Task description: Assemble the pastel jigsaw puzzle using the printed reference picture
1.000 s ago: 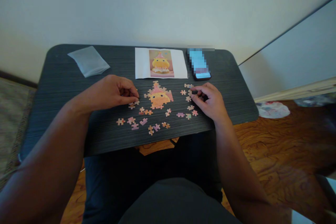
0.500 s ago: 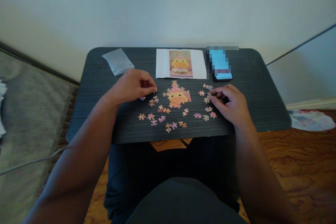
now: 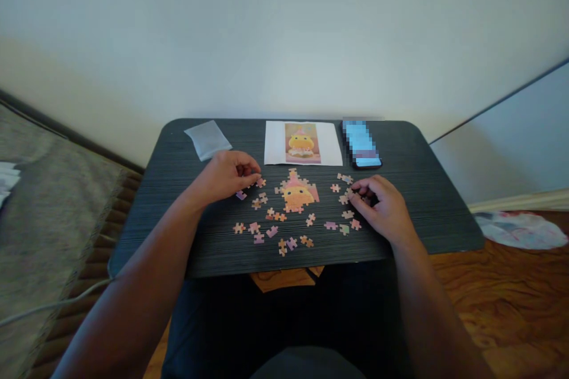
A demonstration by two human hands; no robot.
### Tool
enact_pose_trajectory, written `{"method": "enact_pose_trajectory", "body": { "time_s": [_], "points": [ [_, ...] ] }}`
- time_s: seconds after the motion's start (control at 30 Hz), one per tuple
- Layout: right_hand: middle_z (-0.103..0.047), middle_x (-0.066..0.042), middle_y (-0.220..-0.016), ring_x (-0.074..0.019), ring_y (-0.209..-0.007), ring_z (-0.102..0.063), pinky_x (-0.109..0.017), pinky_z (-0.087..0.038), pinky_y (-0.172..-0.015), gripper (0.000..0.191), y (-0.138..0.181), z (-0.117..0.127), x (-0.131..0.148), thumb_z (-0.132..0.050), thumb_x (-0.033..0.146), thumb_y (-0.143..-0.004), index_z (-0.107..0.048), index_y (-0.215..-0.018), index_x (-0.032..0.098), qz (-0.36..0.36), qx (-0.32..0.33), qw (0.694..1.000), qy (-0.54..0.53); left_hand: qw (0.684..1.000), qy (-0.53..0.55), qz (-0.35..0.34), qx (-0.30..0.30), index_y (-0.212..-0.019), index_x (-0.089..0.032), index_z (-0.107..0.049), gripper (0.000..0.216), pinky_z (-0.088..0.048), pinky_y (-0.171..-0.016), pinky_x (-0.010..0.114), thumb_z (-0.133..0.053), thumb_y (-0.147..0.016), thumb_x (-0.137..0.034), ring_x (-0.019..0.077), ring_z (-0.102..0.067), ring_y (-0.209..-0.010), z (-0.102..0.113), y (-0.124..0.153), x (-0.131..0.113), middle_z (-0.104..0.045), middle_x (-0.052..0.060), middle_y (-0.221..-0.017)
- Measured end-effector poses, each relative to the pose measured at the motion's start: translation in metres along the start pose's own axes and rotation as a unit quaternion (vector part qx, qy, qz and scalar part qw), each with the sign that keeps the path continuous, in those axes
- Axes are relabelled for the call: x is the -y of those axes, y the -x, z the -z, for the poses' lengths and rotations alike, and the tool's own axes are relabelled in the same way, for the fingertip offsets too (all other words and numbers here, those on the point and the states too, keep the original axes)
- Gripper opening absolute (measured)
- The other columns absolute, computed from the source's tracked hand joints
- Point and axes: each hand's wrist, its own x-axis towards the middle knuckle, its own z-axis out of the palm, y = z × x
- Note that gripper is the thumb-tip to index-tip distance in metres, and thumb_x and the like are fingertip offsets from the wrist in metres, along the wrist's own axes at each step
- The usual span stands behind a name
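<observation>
My left hand rests at the left of the table, thumb and index finger drawn together at a small puzzle piece. My right hand is on the other side, its thumb and index finger closed at the edge of a puzzle piece, partly covered by the fingertips. Between the hands lies a partly joined puzzle, showing a yellow figure with two dark eyes and a pink pointed top. Loose pieces, such as a pink-orange one and a purple one, lie around it.
A white sheet with a printed picture of the figure lies behind the puzzle. A clear plastic bag is at back left; a phone, its screen blurred, at back right. The dark table stands against a wall.
The head view has tilted up, so the table sits lower in the picture. Against the table, my left fingertips have shifted slightly toward the back; my right hand stays nearly in place.
</observation>
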Motion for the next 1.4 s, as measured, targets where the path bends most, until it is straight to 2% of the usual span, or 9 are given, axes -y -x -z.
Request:
{"method": "enact_pose_trajectory", "body": {
  "time_s": [0.2, 0.53, 0.77, 0.9, 1.0, 1.07, 1.4],
  "points": [
    [-0.071, -0.004, -0.097, -0.0267, -0.091, -0.069, -0.044, -0.053, -0.083, 0.014, 0.001, -0.001, 0.0, -0.077, 0.035, -0.101, -0.076, -0.113, 0.029, 0.002, -0.002, 1.0, -0.002, 1.0, 0.012, 0.01, 0.02, -0.098, -0.019, -0.087, 0.028, -0.045, -0.058, 0.03, -0.087, -0.088, -0.045, 0.015, -0.062, -0.062, -0.002, 0.0, 0.002, -0.073, 0.003, -0.074],
    [-0.073, -0.005, -0.097, -0.0289, -0.094, -0.07, -0.048, -0.055, -0.086, 0.009, 0.0, 0.0, 0.005, -0.077, 0.031, -0.1, -0.075, -0.109, 0.03, 0.002, -0.008, 1.0, -0.017, 1.0, -0.003, -0.019, 0.025, -0.097, -0.02, -0.088, 0.024, -0.048, -0.058, 0.029, -0.085, -0.092, -0.043, 0.0154, -0.065, -0.063, 0.0, 0.0, 0.001, -0.075, 0.004, -0.077],
    [-0.074, -0.004, -0.095, -0.0277, -0.092, -0.07, -0.047, -0.054, -0.086, 0.003, -0.001, 0.001, 0.006, -0.074, 0.03, -0.102, -0.075, -0.104, 0.029, -0.003, -0.014, 0.999, -0.03, 0.999, -0.005, -0.002, 0.052, -0.092, -0.021, -0.086, 0.027, -0.049, -0.058, 0.029, -0.081, -0.095, -0.047, 0.0159, -0.066, -0.063, 0.002, 0.001, -0.001, -0.076, 0.005, -0.079],
    [-0.078, -0.003, -0.095, -0.0253, -0.087, -0.073, -0.044, -0.056, -0.084, 0.012, 0.001, 0.0, 0.003, -0.07, 0.036, -0.105, -0.076, -0.099, 0.028, -0.061, -0.058, 0.992, -0.089, 0.998, -0.028, 0.002, 0.053, -0.094, -0.021, -0.087, 0.029, -0.05, -0.062, 0.029, -0.08, -0.094, -0.049, 0.0168, -0.069, -0.066, 0.004, -0.001, 0.004, -0.079, 0.005, -0.082],
    [-0.078, -0.002, -0.092, -0.0232, -0.075, -0.073, -0.042, -0.058, -0.074, 0.017, 0.002, -0.002, 0.001, -0.071, 0.043, -0.105, -0.077, -0.099, 0.028, -0.131, -0.098, 0.973, -0.16, 0.998, -0.036, -0.009, 0.049, -0.098, -0.021, -0.088, 0.028, -0.051, -0.064, 0.03, -0.078, -0.095, -0.047, 0.0183, -0.071, -0.07, 0.004, -0.002, 0.011, -0.083, 0.006, -0.088],
    [-0.078, -0.003, -0.092, -0.0231, -0.074, -0.073, -0.041, -0.059, -0.072, 0.019, 0.002, -0.003, 0.001, -0.072, 0.046, -0.103, -0.076, -0.1, 0.028, -0.151, -0.113, 0.966, -0.18, 0.998, -0.038, -0.016, 0.046, -0.1, -0.021, -0.088, 0.027, -0.051, -0.067, 0.031, -0.078, -0.096, -0.045, 0.0189, -0.072, -0.073, 0.004, -0.003, 0.014, -0.084, 0.007, -0.09],
    [-0.078, -0.004, -0.097, -0.024, -0.084, -0.07, -0.043, -0.056, -0.08, 0.017, 0.001, -0.001, 0.003, -0.069, 0.038, -0.105, -0.081, -0.112, 0.029, -0.072, -0.081, 0.99, -0.088, 0.998, -0.051, -0.008, 0.031, -0.097, -0.019, -0.088, 0.029, -0.049, -0.066, 0.032, -0.076, -0.092, -0.045, 0.0191, -0.07, -0.071, 0.005, -0.001, 0.005, -0.081, 0.006, -0.084]
  ]
}}
